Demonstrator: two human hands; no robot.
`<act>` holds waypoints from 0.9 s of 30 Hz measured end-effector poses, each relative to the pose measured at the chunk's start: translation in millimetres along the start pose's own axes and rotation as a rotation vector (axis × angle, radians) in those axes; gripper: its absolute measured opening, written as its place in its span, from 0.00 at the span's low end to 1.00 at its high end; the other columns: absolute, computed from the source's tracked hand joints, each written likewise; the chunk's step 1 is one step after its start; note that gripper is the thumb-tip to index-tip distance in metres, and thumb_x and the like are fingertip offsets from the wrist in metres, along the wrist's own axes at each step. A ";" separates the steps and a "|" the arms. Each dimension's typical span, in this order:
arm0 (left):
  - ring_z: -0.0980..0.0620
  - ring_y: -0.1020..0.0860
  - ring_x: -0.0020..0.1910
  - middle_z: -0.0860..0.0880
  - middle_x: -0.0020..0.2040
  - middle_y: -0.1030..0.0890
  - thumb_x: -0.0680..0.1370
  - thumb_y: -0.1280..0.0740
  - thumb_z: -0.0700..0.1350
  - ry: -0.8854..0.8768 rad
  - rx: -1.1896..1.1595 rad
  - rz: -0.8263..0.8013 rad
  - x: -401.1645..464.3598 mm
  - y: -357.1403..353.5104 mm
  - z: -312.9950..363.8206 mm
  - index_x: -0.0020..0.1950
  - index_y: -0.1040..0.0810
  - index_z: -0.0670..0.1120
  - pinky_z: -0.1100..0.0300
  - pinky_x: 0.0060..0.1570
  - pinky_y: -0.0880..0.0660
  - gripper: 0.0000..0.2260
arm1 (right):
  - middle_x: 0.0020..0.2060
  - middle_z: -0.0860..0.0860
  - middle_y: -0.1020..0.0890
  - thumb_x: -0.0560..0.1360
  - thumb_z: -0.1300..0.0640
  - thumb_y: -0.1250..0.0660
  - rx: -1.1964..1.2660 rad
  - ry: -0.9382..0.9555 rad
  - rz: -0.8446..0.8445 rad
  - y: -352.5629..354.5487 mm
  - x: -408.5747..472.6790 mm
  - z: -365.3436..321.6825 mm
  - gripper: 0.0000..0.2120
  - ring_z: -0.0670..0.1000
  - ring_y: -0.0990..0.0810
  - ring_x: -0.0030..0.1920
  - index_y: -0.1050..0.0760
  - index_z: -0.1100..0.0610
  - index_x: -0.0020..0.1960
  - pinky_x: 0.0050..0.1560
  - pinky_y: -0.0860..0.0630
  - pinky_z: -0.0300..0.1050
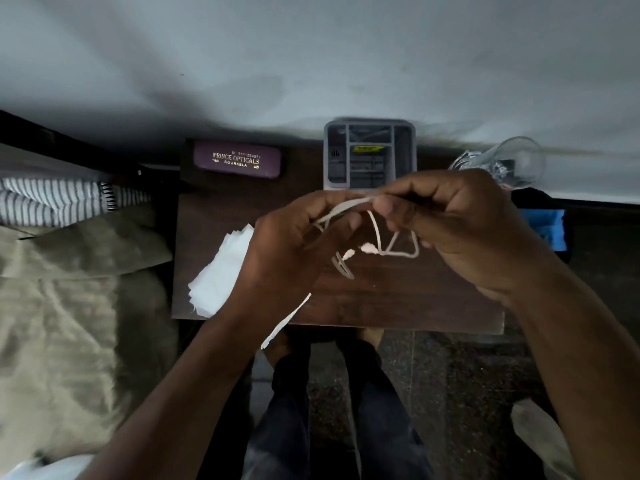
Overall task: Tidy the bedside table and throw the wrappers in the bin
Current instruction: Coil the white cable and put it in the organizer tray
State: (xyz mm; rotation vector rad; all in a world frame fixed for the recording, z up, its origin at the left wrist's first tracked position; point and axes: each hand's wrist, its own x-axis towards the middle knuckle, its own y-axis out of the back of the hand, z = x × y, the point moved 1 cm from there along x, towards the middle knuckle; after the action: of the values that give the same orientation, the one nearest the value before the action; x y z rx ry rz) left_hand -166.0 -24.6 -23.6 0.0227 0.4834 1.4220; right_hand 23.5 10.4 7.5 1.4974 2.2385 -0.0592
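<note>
Both hands hold a white cable (375, 233) above the dark wooden bedside table (398, 299). My left hand (294, 251) pinches a gathered bundle of it. My right hand (460, 226) grips the strand beside it, thumb against finger. Loops and two plug ends of the cable dangle between the hands just over the tabletop. White tissue papers (221, 271) lie on the table's left part, partly under my left wrist. A white paper strip (287, 320) hangs off the front edge.
A purple spectacle case (237, 159) lies at the table's back left. A grey compartment organiser (369, 154) stands at the back centre, a clear glass (509, 162) at the back right. A bed with olive sheet (69, 289) is left. Something blue (545, 226) sits right.
</note>
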 end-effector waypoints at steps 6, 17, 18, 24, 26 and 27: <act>0.58 0.14 0.44 0.51 0.44 0.12 0.82 0.34 0.45 0.068 -0.209 0.075 -2.3 -1.1 3.3 0.51 0.14 0.45 0.66 0.44 0.22 0.09 | 0.32 0.52 0.15 0.75 0.59 0.26 0.087 0.012 0.178 -15.0 11.6 3.4 0.05 0.41 0.24 0.27 0.15 0.54 0.50 0.30 0.27 0.35; 0.47 0.16 0.50 0.43 0.51 0.15 0.75 0.28 0.48 0.127 -0.556 -0.027 -2.4 -11.9 1.0 0.60 0.20 0.42 0.50 0.53 0.19 0.16 | 0.38 0.57 0.12 0.71 0.60 0.23 0.451 -0.125 0.301 -42.8 9.9 3.3 0.06 0.54 0.13 0.37 0.14 0.59 0.47 0.39 0.18 0.47; 0.47 0.16 0.50 0.40 0.50 0.15 0.74 0.29 0.48 0.143 -0.590 -0.042 -3.5 -13.1 1.5 0.59 0.20 0.41 0.52 0.52 0.19 0.17 | 0.39 0.57 0.12 0.71 0.61 0.23 0.498 -0.144 0.291 -44.3 10.2 2.4 0.05 0.55 0.12 0.39 0.14 0.60 0.47 0.41 0.17 0.48; 0.43 0.20 0.49 0.36 0.49 0.19 0.78 0.29 0.43 0.166 -0.647 -0.081 -2.4 -14.0 -5.9 0.60 0.23 0.37 0.47 0.53 0.20 0.15 | 0.42 0.62 0.13 0.77 0.61 0.29 0.531 -0.169 0.213 -42.3 9.4 0.7 0.07 0.57 0.15 0.40 0.15 0.64 0.50 0.37 0.18 0.46; 0.47 0.20 0.45 0.41 0.47 0.18 0.76 0.29 0.41 0.149 -0.641 -0.039 -2.2 -12.0 -4.2 0.64 0.24 0.39 0.51 0.46 0.19 0.17 | 0.46 0.67 0.14 0.78 0.63 0.31 0.538 -0.150 0.219 -32.1 5.4 0.8 0.08 0.59 0.16 0.40 0.17 0.67 0.54 0.38 0.17 0.47; 0.51 0.19 0.43 0.44 0.45 0.18 0.76 0.30 0.40 0.140 -0.636 -0.009 -0.8 -11.1 -4.0 0.66 0.24 0.40 0.55 0.43 0.19 0.18 | 0.47 0.65 0.14 0.77 0.63 0.30 0.517 -0.146 0.242 -26.0 3.1 2.5 0.10 0.57 0.17 0.41 0.18 0.66 0.57 0.39 0.17 0.47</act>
State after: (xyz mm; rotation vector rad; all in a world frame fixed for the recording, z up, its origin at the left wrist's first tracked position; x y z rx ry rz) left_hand -157.0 -28.3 -30.2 -0.5920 0.1269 1.5204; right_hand 0.3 1.7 -1.3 1.9415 1.9970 -0.6938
